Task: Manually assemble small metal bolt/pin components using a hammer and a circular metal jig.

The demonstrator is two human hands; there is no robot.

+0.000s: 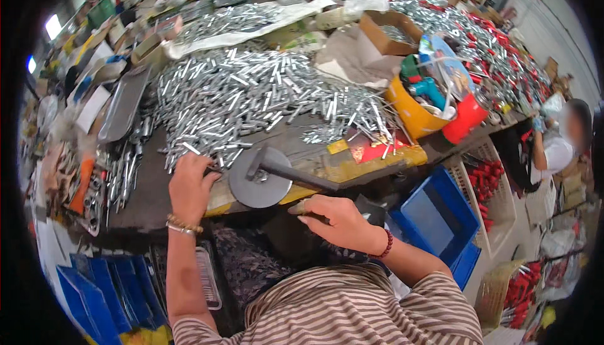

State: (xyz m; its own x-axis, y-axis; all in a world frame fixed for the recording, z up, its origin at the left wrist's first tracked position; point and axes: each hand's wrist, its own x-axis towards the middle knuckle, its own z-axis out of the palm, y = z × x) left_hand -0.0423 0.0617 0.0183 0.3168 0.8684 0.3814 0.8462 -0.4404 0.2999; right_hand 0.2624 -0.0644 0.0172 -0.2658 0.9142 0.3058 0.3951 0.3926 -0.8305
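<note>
My left hand (190, 186) rests at the near edge of a big heap of small silver metal tubes (251, 96) on the workbench (154, 188), its fingers curled among the nearest pieces; what it grips is hidden. Just right of it stands a round grey metal disc (259, 188) with a dark bar (296, 172) fixed on it. My right hand (340, 219) hovers below the disc at the bench edge, fingers bent, pinching something small that I cannot make out.
An orange bucket (412, 115) and a red bucket (465, 122) stand at the right. Blue crates (434, 216) sit below the bench, blue trays (104, 288) at lower left. A grey tray (123, 103) lies left. Other people work at the far side and right.
</note>
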